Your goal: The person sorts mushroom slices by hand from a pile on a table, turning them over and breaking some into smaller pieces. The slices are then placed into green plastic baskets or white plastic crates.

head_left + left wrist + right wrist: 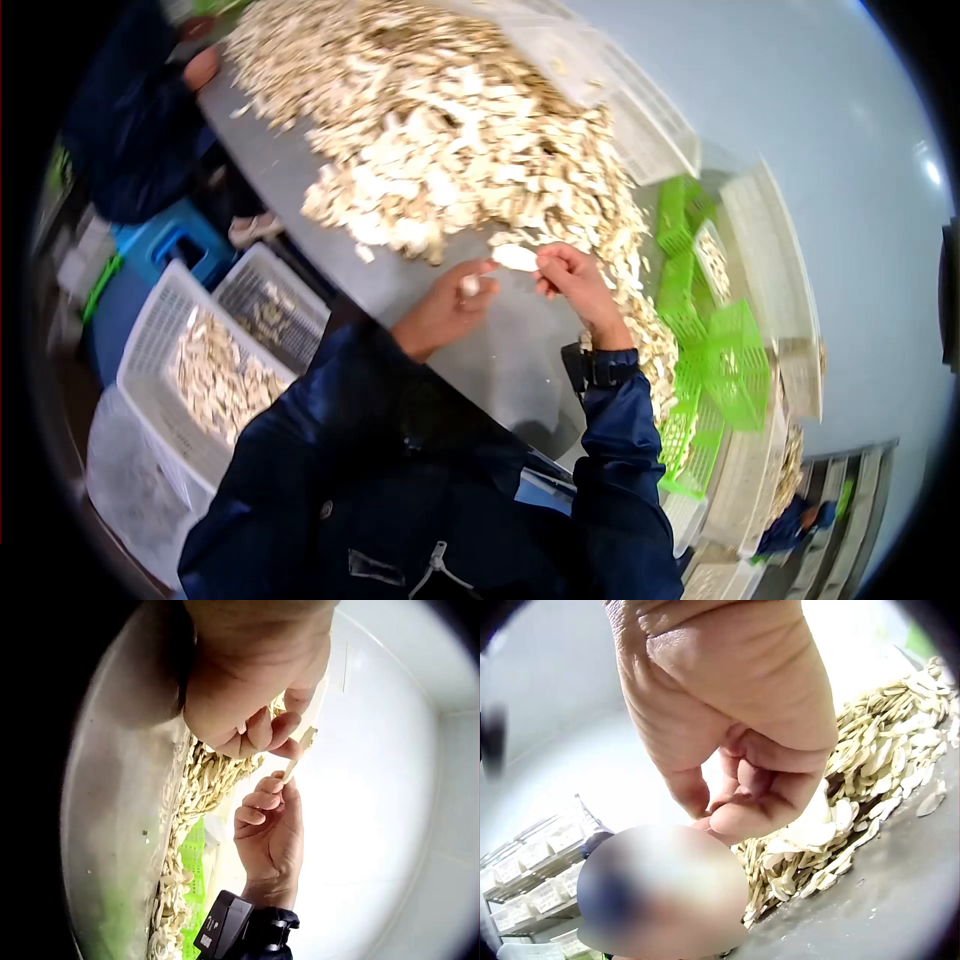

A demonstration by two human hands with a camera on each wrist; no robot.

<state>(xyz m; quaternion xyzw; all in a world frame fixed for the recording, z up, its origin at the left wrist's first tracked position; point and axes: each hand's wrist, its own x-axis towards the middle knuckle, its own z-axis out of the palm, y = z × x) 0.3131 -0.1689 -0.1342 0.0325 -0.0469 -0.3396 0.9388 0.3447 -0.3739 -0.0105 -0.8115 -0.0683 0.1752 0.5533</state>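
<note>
My right hand (572,280) pinches one end of a pale oval dried slice (515,257) between thumb and fingers, above the metal table (480,350). The slice's other end meets the fingertips of my left hand (450,308). Curled fingers of that left hand hold a small white piece (470,286), which peeks out between them in the left wrist view. Seen from the left wrist, the slice (300,754) stands edge-on between both hands. In the right wrist view my right hand (735,712) hides most of it. A large heap of similar slices (430,150) lies just beyond the hands.
Green baskets (735,365) and white crates (770,270) line the right side, with loose slices along them. At the left, a white basket (150,380) holds more slices beside a grey crate (310,310). Another person's sleeve (130,140) shows at the upper left.
</note>
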